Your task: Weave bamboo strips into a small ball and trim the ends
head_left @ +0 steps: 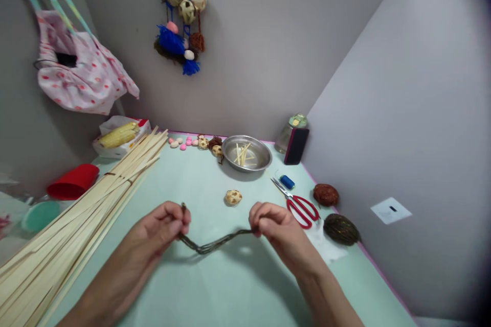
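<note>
Between my two hands hangs a small bundle of dark brown-green yarn (209, 249), sagging in the middle above the table. My left hand (163, 230) pinches one end, with a short tip sticking up past the fingers. The other end is pinched in my right hand (274, 222), closed around it. Just beyond the hands lies a small woven ball (233, 197) of pale strips. Red-handled scissors (301, 209) rest to the right of my right hand, beside a spool of blue thread (287, 182).
Long pale flat strips (88, 209) cover the left side. A metal bowl (264, 156) holding short strips stands at the back, near pink and white beads (183, 146). Dark yarn (341, 229), reddish-brown yarn (326, 194), and a propped phone (296, 146) line the right edge.
</note>
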A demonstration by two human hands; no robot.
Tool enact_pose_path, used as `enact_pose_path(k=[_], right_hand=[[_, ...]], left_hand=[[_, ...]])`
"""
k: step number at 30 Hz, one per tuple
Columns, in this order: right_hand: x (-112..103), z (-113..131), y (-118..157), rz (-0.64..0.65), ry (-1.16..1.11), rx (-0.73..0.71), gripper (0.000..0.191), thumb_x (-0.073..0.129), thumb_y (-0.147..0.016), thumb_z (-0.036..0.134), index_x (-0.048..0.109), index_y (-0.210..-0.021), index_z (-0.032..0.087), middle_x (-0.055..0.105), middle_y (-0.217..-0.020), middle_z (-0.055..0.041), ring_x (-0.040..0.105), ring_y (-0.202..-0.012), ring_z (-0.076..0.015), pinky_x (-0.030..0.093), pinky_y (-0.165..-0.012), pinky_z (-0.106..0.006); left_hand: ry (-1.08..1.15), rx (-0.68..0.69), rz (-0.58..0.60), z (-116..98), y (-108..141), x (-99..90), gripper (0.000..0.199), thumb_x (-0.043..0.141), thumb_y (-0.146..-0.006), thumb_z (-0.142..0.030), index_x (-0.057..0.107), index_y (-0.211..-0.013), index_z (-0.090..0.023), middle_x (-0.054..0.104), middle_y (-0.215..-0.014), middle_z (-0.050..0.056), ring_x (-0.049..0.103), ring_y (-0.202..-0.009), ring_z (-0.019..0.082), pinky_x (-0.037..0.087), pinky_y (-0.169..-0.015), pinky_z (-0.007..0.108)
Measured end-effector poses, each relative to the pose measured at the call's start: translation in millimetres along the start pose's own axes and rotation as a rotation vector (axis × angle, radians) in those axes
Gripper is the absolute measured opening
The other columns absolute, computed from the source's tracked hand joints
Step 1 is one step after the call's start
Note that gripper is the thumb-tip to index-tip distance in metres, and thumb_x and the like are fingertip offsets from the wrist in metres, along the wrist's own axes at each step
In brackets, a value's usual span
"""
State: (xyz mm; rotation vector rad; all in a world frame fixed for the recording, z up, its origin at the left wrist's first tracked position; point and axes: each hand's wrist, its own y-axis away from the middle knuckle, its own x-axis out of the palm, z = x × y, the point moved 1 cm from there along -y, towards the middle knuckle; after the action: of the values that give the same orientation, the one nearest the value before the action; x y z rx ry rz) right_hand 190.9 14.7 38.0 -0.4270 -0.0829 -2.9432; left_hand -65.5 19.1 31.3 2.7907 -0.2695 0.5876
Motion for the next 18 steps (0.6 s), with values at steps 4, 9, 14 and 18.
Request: enact_pose_path(k=[4,9,14,18], right_hand=[[27,-22,5,0.069,-0.013,0.116,0.019,0.083,-0.071,0.028,0.070,-0.074,0.015,0.063,-0.066,0.0013,0.050,-0.053,-0.0083,0.041,-0.052,-0.021],[45,-27,10,0.070,-0.034,0.180,0.025,0.085,-0.068,0.029,0.065,-0.074,0.015,0.067,-0.063,-0.0006,0.056,-0.052,-0.0100,0.045,-0.053,-0.022],[47,-23,10,0.035,-0.034,0.146,0.026,0.088,-0.063,0.025,0.066,-0.072,0.015,0.060,-0.063,0.0037,0.053,-0.054,-0.0076,0.043,-0.053,-0.020],[46,-25,10,0.071,-0.053,0.176,0.033,0.088,-0.063,0.027,0.073,-0.091,0.019,0.059,-0.072,0.0037,0.054,-0.055,-0.0077,0.045,-0.054,-0.021]], left_hand=[[-0.079,-0.037,0.176,21,5,17.5,0.014,0.072,-0.082,-0.033,0.063,-0.088,-0.025,0.070,-0.078,-0.001,0.061,-0.072,0.016,0.044,-0.070,0.026],[-0.097,-0.043,0.192,36,2,29.4,0.018,0.074,-0.078,-0.037,0.063,-0.078,-0.022,0.066,-0.067,-0.002,0.059,-0.068,0.016,0.041,-0.065,0.027],[-0.199,-0.033,0.148,38,2,30.0,0.017,0.076,-0.076,-0.035,0.067,-0.072,-0.021,0.062,-0.065,-0.003,0.051,-0.064,0.014,0.037,-0.062,0.025],[-0.121,-0.050,0.279,40,2,32.6,0.017,0.074,-0.079,-0.036,0.067,-0.075,-0.021,0.071,-0.072,0.001,0.062,-0.074,0.019,0.042,-0.072,0.029]])
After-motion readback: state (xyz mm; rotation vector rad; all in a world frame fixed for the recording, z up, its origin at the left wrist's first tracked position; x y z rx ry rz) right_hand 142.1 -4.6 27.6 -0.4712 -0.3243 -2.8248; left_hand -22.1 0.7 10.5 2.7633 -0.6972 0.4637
